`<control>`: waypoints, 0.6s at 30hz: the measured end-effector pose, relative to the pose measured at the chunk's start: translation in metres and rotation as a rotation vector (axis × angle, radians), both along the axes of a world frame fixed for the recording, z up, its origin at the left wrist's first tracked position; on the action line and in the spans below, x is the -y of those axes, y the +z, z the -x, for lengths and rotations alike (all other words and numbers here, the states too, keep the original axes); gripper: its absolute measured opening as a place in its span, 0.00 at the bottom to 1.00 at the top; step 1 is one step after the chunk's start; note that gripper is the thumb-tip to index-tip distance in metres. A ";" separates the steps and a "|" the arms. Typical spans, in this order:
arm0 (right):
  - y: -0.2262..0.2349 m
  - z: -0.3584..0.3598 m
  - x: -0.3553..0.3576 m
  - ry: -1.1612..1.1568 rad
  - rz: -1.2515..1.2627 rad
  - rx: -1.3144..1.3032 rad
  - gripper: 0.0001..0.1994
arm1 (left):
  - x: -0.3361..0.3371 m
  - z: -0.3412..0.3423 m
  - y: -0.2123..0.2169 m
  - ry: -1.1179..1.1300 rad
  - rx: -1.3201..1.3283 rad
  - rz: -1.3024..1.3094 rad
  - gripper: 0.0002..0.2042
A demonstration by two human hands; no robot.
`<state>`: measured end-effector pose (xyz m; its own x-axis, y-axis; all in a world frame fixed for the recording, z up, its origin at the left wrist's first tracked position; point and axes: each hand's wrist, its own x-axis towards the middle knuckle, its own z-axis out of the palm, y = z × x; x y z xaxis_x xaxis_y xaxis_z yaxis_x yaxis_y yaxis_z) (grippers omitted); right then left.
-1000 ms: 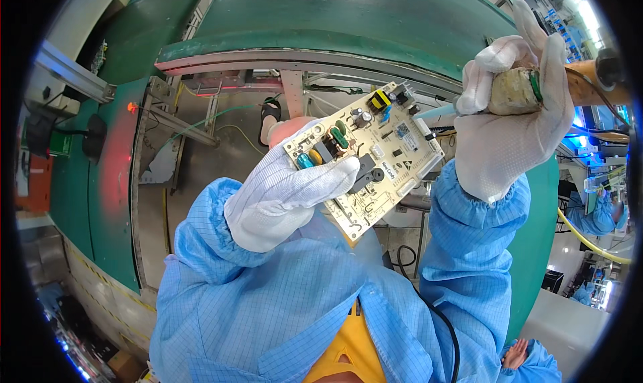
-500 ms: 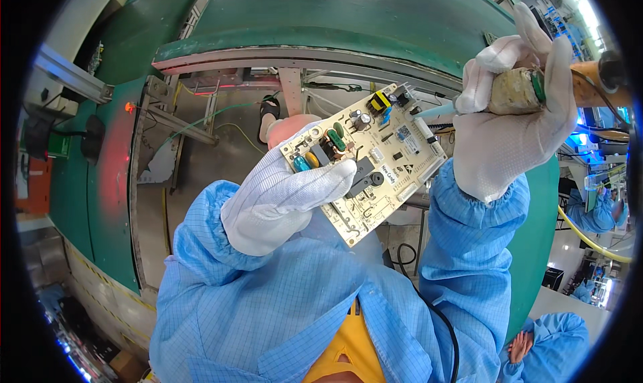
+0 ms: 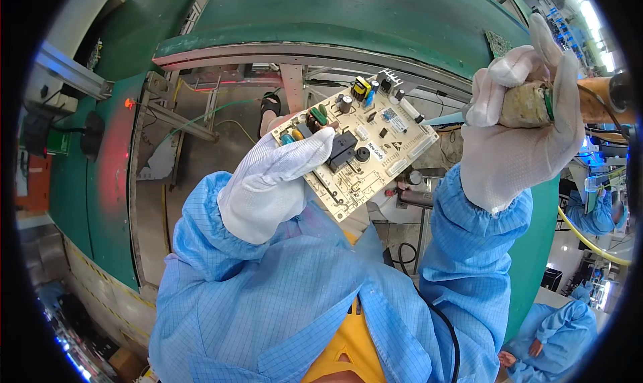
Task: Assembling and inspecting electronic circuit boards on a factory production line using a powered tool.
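My left hand (image 3: 268, 185), in a white glove, grips a cream circuit board (image 3: 375, 175) by its left edge, thumb over the top. The board is tilted, its component side facing up, with black relays, a yellow-wrapped transformer (image 3: 360, 88), capacitors and a white label. My right hand (image 3: 516, 148), also gloved, is raised at the right, apart from the board. Its fingers close round a worn, beige-wrapped block (image 3: 526, 106) with a green strip at one side. An orange-brown cylinder (image 3: 603, 100) with a dark end is beside that hand; whether it joins the block is hidden.
A green conveyor (image 3: 335, 15) with a metal rail crosses the far side. Another green board (image 3: 497, 45) lies on it at the right. At the left stands a green bench (image 3: 110, 202) with a red glow. A co-worker in blue (image 3: 559, 336) is at the lower right.
The circuit board has shifted a little up and left in my left hand. My right hand has moved slightly right and down with the block. The co-worker's hands have come apart.
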<state>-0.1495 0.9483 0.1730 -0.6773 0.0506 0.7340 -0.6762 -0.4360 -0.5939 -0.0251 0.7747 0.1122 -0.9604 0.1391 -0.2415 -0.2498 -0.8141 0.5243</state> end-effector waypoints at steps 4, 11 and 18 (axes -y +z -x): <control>0.002 0.002 -0.004 0.016 -0.032 0.026 0.24 | 0.000 -0.001 -0.009 0.030 0.016 -0.101 0.16; 0.006 0.003 -0.008 0.047 -0.088 0.073 0.24 | 0.005 -0.003 -0.017 0.034 0.001 -0.153 0.15; 0.011 0.003 -0.010 0.073 -0.145 0.123 0.24 | 0.006 0.001 -0.028 0.045 0.083 0.000 0.14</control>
<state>-0.1523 0.9584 0.1840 -0.7605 -0.1023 0.6412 -0.5642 -0.3846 -0.7305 -0.0260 0.7687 0.0841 -0.9424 0.0959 -0.3203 -0.2552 -0.8254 0.5035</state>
